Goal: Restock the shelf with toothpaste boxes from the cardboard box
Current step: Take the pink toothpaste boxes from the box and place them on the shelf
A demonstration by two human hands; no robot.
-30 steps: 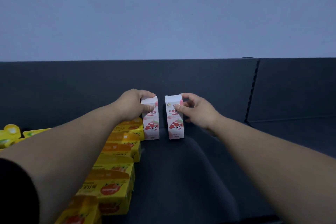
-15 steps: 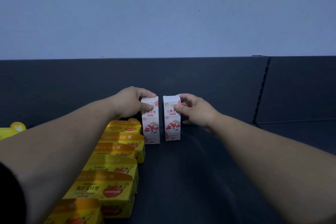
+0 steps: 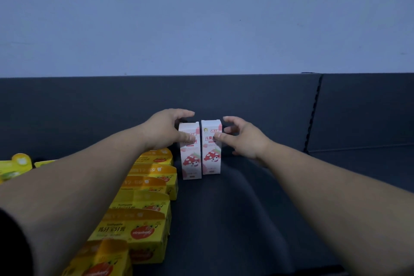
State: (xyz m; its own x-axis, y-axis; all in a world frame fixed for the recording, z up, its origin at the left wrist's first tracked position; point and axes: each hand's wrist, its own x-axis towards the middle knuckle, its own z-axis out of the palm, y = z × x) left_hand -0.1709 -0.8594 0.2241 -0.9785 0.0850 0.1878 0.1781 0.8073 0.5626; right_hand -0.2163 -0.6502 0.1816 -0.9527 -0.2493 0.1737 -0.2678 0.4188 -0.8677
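Two white-and-pink cardboard toothpaste boxes, left box (image 3: 191,159) and right box (image 3: 211,154), stand upright and touching on the dark grey shelf (image 3: 246,208). Left hand (image 3: 165,130): thumb on the left box's front, fingers arched clear above its top. Right hand (image 3: 244,139): fingers spread, only the thumb tip on the right box (no real grip either side). A row of yellow cardboard toothpaste boxes (image 3: 143,208) sits just left.

- The left toothpaste box (image 3: 190,154) and the right toothpaste box (image 3: 211,152) are being brought closer, almost touching.
- The fingers of the left hand (image 3: 164,130) and the right hand (image 3: 245,140) are being opened off them.
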